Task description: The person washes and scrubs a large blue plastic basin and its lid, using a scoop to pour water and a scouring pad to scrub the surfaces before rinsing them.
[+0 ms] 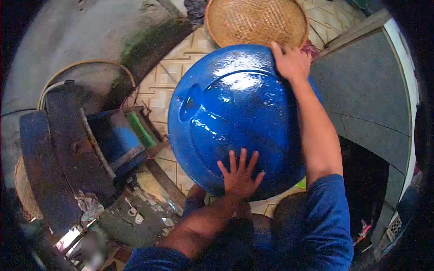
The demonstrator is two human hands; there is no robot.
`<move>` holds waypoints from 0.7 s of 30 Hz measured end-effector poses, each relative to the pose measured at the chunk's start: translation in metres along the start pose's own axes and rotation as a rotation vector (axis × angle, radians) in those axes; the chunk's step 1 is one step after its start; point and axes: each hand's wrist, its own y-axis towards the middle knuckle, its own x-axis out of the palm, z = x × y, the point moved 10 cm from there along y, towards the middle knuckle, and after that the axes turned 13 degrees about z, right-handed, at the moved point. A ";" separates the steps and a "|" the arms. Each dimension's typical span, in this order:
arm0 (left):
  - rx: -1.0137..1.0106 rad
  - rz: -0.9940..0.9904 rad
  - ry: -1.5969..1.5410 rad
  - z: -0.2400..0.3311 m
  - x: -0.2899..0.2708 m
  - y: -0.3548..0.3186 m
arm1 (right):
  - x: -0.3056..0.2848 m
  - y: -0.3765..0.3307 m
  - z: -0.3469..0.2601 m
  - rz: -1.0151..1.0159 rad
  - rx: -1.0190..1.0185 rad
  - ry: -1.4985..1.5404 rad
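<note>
With that wet blue plastic tub (235, 117) upside down over the tiled floor (158, 90), I'd keep the left hand (239, 178) flat, fingers spread, while the right hand (291, 61) curls over the far rim beside the woven basket (255, 20), since it looks slippery.

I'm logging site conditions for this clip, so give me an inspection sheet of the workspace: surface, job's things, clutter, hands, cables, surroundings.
Surface: patterned tiled floor, with a green-stained patch toward the concrete at the top.
Job's things: large glossy blue tub, wet-looking, turned with its rounded underside up.
Clutter: small scraps and debris on the ground at lower left.
Hands: left hand spread flat on the tub's near side; right hand gripping its far edge.
Cables: one pale hose or cable curving at left.
Surroundings: round woven tray beyond the tub; dark machine with a blue body at left; grey wall at right.
</note>
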 end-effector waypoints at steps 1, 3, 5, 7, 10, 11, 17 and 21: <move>-0.004 -0.045 0.007 0.000 0.000 0.001 | -0.002 0.003 -0.031 0.020 -0.091 -0.008; 0.001 -0.016 -0.003 0.000 0.004 -0.001 | -0.002 0.002 -0.084 0.122 -0.227 0.068; 0.002 0.007 -0.013 0.000 0.004 -0.002 | 0.002 -0.008 -0.132 0.157 -0.295 0.202; -0.001 0.023 -0.024 0.001 -0.002 -0.001 | 0.008 -0.032 -0.190 0.077 -0.402 0.334; 0.017 -0.319 0.189 -0.007 0.026 -0.008 | 0.011 -0.106 -0.279 -0.196 -0.638 0.451; 0.037 -0.313 0.205 -0.007 0.031 -0.011 | 0.004 -0.136 -0.299 -0.109 -0.721 0.515; 0.034 -0.384 0.167 -0.012 0.032 -0.013 | 0.005 -0.119 -0.277 0.117 -0.729 0.377; 0.008 -0.070 0.052 0.003 -0.002 0.003 | -0.012 -0.032 -0.130 0.357 -0.372 0.229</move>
